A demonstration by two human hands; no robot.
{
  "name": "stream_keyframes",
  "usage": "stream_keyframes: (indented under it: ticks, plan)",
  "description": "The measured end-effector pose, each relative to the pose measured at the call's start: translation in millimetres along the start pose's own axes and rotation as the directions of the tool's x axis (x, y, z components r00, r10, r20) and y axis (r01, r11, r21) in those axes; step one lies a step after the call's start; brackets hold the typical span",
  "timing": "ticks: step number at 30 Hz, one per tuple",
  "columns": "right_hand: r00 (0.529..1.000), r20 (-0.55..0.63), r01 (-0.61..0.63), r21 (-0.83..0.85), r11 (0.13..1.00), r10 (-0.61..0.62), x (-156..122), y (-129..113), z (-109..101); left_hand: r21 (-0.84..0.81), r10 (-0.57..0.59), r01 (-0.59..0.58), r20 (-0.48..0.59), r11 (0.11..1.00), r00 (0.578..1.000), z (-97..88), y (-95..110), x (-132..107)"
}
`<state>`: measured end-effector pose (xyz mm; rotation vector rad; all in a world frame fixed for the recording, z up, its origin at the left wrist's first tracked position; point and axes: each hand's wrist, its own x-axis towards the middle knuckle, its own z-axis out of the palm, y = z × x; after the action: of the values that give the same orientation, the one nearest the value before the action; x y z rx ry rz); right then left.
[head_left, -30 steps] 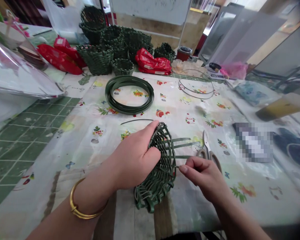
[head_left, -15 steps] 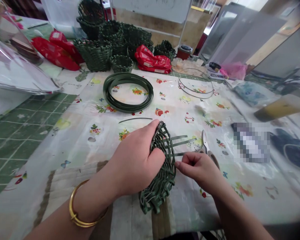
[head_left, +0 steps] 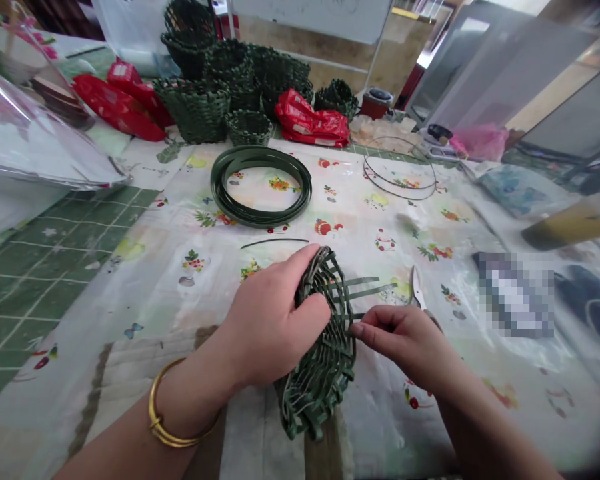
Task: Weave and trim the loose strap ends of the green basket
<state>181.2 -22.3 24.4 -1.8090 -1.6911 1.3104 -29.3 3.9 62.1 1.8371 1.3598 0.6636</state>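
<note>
A dark green woven basket (head_left: 320, 373) lies tilted on its side above the cloth at the table's near edge. My left hand (head_left: 280, 313) is wrapped over its left side, thumb pressed on the weave. Several loose strip ends (head_left: 370, 290) stick out to the right from the basket's rim. Close to that rim, my right hand (head_left: 400, 337) pinches one green strip between thumb and forefinger. Just behind the right hand lie scissors (head_left: 418, 290), their handles partly covered by it.
A coil of green strip (head_left: 217, 193) lies beyond the hands, with a short loose strip (head_left: 275, 241) before it. Finished baskets (head_left: 195, 110) and red packets (head_left: 313, 120) line the back. A thin wire ring (head_left: 400, 185) and a blurred-out object (head_left: 515, 293) lie rightward.
The view has shifted slightly, so things on the table appear a little further right. My right hand has drawn nearer to the basket's rim, and both hands keep their hold.
</note>
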Motion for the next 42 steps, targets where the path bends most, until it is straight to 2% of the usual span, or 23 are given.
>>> stream_keyframes:
  ticks: [4, 9, 14, 19, 25, 28, 31, 35, 39, 42]
  plan:
    - [0.999, 0.03, 0.027, -0.026, 0.999, -0.026, 0.3, 2.4, -0.1, 0.024, 0.036, -0.037, 0.016, 0.999, 0.999, 1.1, 1.5, 0.8]
    - [0.992, 0.003, 0.129, -0.088, 0.988, -0.129, -8.6, 5.9, 3.5, 0.003, 0.005, -0.005, -0.005, 1.0, 1.0, 1.2, -0.7, 1.9]
    - [0.99, 0.087, 0.119, -0.111, 0.987, -0.11, -8.0, 6.3, 4.6, 0.027, 0.062, -0.063, 0.033, 0.998, 0.997, 0.6, 0.7, 1.7]
    - [0.985, 0.084, 0.166, -0.184, 0.969, -0.152, -6.7, 0.2, 5.2, 0.037, 0.042, -0.043, 0.028, 0.998, 0.999, 0.9, 0.0, 3.5]
    - [0.965, 0.089, 0.258, -0.497, 0.828, -0.247, -11.1, -9.0, 5.4, 0.135, 0.151, -0.149, -0.004, 0.98, 0.989, 8.4, 2.8, -2.3]
    - [0.952, 0.086, 0.29, -0.557, 0.778, -0.293, -16.8, -9.2, 1.5, 0.148, 0.166, -0.165, 0.002, 0.975, 0.986, 9.1, 3.7, -4.9]
    - [0.916, 0.095, 0.385, -0.476, 0.791, -0.389, -25.3, -3.4, -3.9, 0.128, 0.149, -0.149, 0.004, 0.981, 0.989, 6.2, 2.3, -4.7]
    - [0.838, -0.015, 0.499, -0.382, 0.778, -0.545, -34.0, 10.3, -3.8, 0.073, 0.093, -0.094, 0.019, 0.993, 0.996, 0.3, -0.6, -1.7]
    - [0.749, -0.069, 0.578, -0.419, 0.701, -0.659, -31.6, 19.6, 5.8, 0.037, 0.069, -0.07, 0.028, 0.997, 0.997, -2.9, -3.4, 0.5]
    - [0.733, -0.096, 0.573, -0.446, 0.687, -0.674, -26.6, 20.5, 13.1, 0.022, 0.075, -0.076, 0.021, 0.997, 0.997, -2.9, -4.2, 1.1]
